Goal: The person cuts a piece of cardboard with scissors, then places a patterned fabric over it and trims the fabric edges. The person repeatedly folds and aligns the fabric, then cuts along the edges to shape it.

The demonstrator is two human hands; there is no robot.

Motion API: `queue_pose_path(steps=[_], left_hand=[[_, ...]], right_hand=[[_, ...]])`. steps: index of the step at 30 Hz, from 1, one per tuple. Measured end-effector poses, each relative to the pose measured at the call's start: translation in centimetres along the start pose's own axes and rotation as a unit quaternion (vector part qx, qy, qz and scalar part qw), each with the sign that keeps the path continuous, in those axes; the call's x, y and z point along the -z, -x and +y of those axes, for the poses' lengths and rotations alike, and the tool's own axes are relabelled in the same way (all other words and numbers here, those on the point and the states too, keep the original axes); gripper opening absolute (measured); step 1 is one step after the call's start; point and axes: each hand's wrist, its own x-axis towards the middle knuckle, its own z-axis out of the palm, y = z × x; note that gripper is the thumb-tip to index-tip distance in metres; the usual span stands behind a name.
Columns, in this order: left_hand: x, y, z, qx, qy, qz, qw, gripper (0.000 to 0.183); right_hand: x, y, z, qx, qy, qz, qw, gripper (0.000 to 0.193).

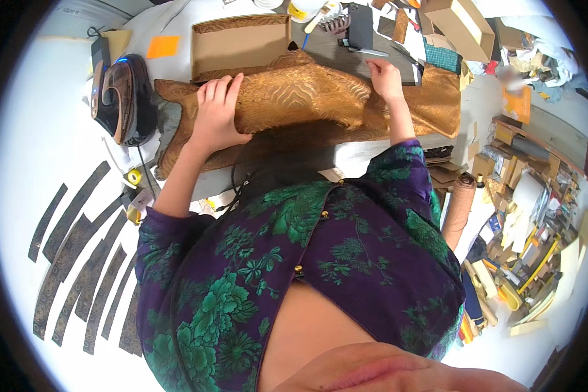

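A gold-brown patterned brocade fabric (294,98) lies folded across the table in front of me, its near part hanging over the edge. My left hand (219,114) rests on its left part, fingers stretched toward the far side and thumb spread to the right. Over the right part of the cloth is my right hand (387,81), its fingers curled and pressed together. What they hold, if anything, is too small to tell. Just beyond those fingertips lies a slim, blade-like tool (367,51). An open box (242,53) with brocade-covered sides and a tan inside stands behind the fabric.
At the left stands a dark, glossy appliance (134,98) with a cable. An orange sheet (163,47), a black phone (360,26) and an open cardboard box (460,29) lie farther back. Dark patterned strips (78,255) are spread at the left; a brown roll (460,209) stands at the right.
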Motion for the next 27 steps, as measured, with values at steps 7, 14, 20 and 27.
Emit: queue_pose_path(steps=[7, 14, 20, 27], left_hand=[[0.6, 0.2, 0.2, 0.027, -0.019, -0.035, 0.999, 0.121], [0.5, 0.1, 1.9, 0.126, -0.065, -0.093, 0.985, 0.132], [0.4, -0.5, 3.3, 0.198, -0.110, -0.123, 0.966, 0.137], [0.0, 0.0, 3.0, 0.213, -0.136, -0.138, 0.958, 0.136]], right_hand=[[1.1, -6.1, 8.3, -0.087, 0.144, 0.008, 0.986, 0.024], [3.5, -8.2, 19.4, -0.143, 0.340, -0.085, 0.925, 0.032], [6.0, -7.4, 20.6, -0.192, 0.335, -0.175, 0.905, 0.050], [6.7, -6.7, 22.2, -0.173, 0.370, -0.195, 0.892, 0.043]])
